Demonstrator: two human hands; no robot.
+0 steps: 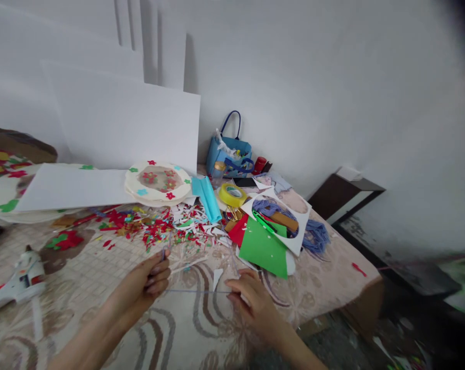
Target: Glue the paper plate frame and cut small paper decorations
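Between my two hands is what looks like a clear plastic sheet [196,291], seen mainly as a thin bluish near edge above the patterned tablecloth. My left hand [153,275] is closed on its left side, fingers curled in. At the right side, my right hand [250,295] pinches it between thumb and fingers. A small white paper scrap [217,278] shows between the hands, close to the right fingertips. Just beyond them lies a heap of red, white and green paper scraps [159,226]. Green paper sheets [264,247] lie to the right of my right hand.
A glue gun [26,277] lies at left. Decorated round pieces [157,182] and white boards [132,123] are behind. Yellow tape [232,195], a white cut-out frame [304,226], blue yarn [315,236] and a blue bag [228,154] are toward the right. The table edge [340,303] drops off at right.
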